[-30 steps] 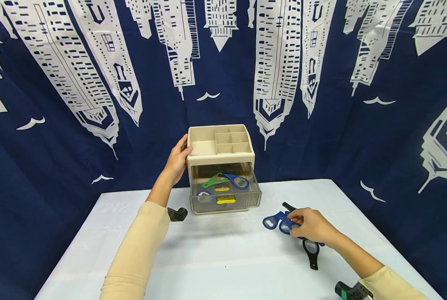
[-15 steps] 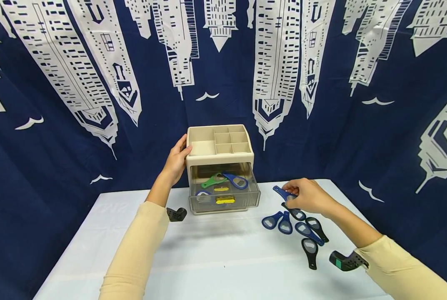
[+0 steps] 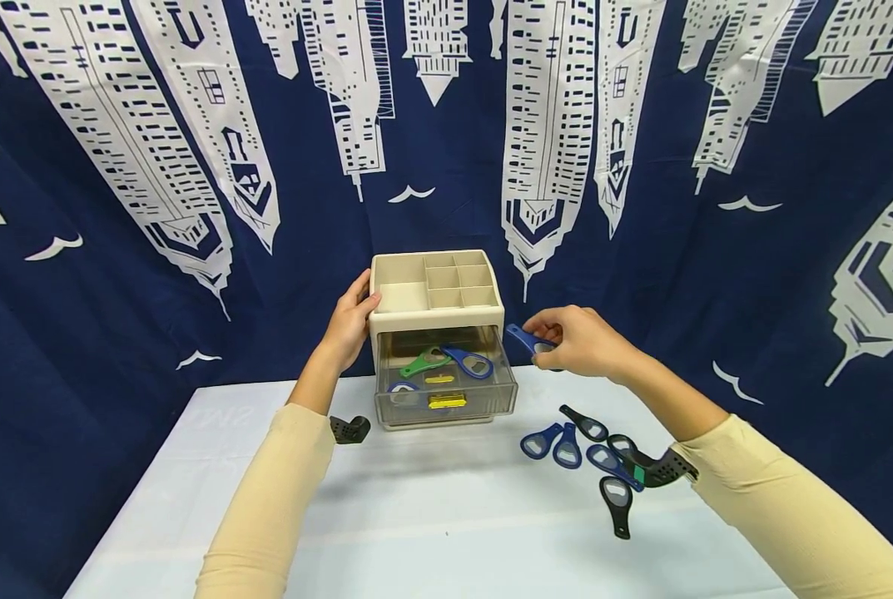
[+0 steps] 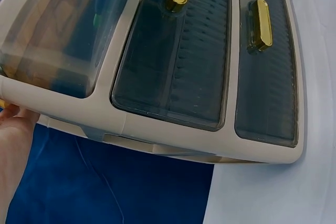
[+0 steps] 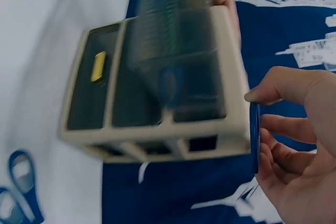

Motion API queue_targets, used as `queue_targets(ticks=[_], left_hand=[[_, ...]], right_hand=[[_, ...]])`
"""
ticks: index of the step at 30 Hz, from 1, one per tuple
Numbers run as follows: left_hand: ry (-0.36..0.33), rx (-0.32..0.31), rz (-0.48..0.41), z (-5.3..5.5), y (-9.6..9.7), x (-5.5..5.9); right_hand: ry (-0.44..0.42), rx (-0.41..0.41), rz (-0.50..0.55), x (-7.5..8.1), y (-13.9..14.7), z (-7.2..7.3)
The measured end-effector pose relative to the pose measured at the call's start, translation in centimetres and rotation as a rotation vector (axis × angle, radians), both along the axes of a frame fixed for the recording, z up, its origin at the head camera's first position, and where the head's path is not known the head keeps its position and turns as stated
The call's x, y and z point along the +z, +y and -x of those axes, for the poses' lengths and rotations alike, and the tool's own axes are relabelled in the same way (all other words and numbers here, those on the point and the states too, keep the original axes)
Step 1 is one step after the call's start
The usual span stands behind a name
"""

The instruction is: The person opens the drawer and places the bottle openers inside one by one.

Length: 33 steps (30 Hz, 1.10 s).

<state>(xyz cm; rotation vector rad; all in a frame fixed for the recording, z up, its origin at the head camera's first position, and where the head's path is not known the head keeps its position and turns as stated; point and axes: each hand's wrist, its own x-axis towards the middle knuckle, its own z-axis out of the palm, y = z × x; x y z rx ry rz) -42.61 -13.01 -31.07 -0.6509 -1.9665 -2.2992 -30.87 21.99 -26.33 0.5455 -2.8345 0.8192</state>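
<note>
My left hand [image 3: 347, 324] holds the upper left side of a cream desktop drawer organizer [image 3: 439, 319], thumb over its top rim. The organizer's top smoky clear drawer [image 3: 491, 403] is pulled out, with a green bottle opener [image 3: 424, 363] and blue bottle openers [image 3: 470, 361] inside. Beside the organizer, above the table, my right hand [image 3: 584, 343] pinches another blue bottle opener [image 3: 523, 336] between thumb and fingers. In the right wrist view that held opener [image 5: 255, 139] appears edge-on, overlapping the organizer's side. Two lower drawers [image 4: 176, 61] with gold handles are closed.
On the white table [image 3: 409, 516], several blue and black bottle openers lie at the right, including a black one [image 3: 617, 499] nearest me and a blue one [image 3: 568, 448]. Divided compartments [image 3: 459, 279] top the organizer. A navy skyline-print cloth [image 3: 304, 216] hangs behind.
My right hand has lifted a blue bottle opener from the group on the right and carried it up and left, toward the organizer. My left hand stays on the organizer.
</note>
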Motion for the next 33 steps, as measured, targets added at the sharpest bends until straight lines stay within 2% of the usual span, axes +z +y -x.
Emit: queue_targets(ticks=[5,10,16,21,26,33], left_hand=[[-0.001,0.004,-0.024,0.0,-0.1,-0.1],[-0.001,0.004,-0.021,0.2,-0.2,-0.2],[-0.003,0.000,-0.021,0.3,-0.2,-0.3],[0.002,-0.009,-0.016,0.4,-0.3,-0.4],[0.002,-0.001,-0.004,0.4,-0.3,-0.3],[-0.004,-0.010,-0.026,0.4,-0.3,-0.4]], right_hand=[[0.008,0.081,-0.013,1.1,-2.7,1.3],[-0.004,0.171,-0.050,1.0,-5.3,2.4],[-0.027,0.214,-0.089,0.8,-7.4,2.9],[-0.057,0.248,-0.096,0.8,-8.0,2.9],[-0.022,0.235,-0.068,1.1,-7.8,2.6],[0.017,0.182,0.077,0.6,-6.8,1.3]])
